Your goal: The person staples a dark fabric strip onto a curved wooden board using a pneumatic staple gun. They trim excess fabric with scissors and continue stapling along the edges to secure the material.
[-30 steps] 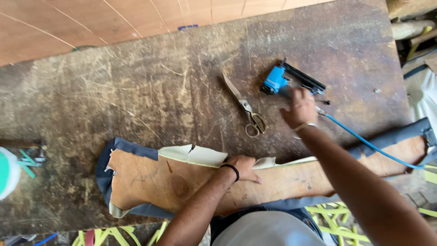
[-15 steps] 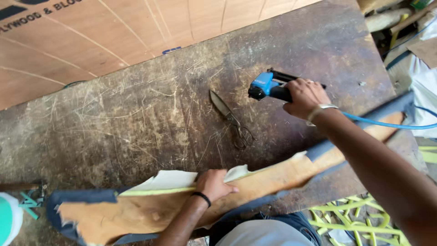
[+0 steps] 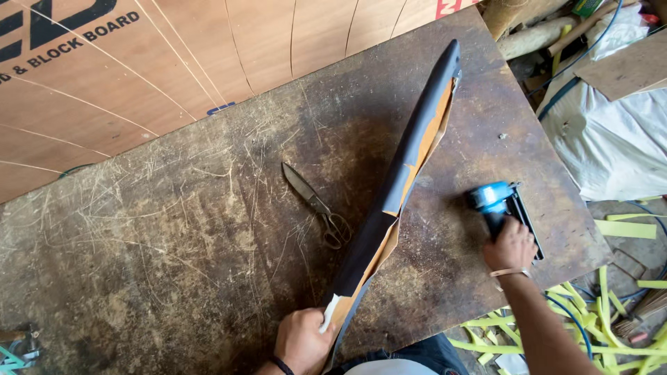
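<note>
While the left hand is closed around the near end of a long curved board, gripping it at the table's front edge, the right hand is wrapped over the handle of a blue staple gun that rests on the right side of the worktable. A dark band circles the left wrist and a pale bracelet sits on the right wrist. The board stands on its edge and runs diagonally from the left hand up to the far right part of the table; it is covered in dark fabric on its left face, with bare tan wood and loose fabric edges showing along its right side, and a small white strip shows just by the left thumb. The staple gun lies well apart from the board, to its right. A pair of scissors lies flat on the table just left of the board's middle, blades pointing away. Beyond the table's far edge lie plywood sheets. On the floor at the right are yellow strips, a blue hose and a white sack
</note>
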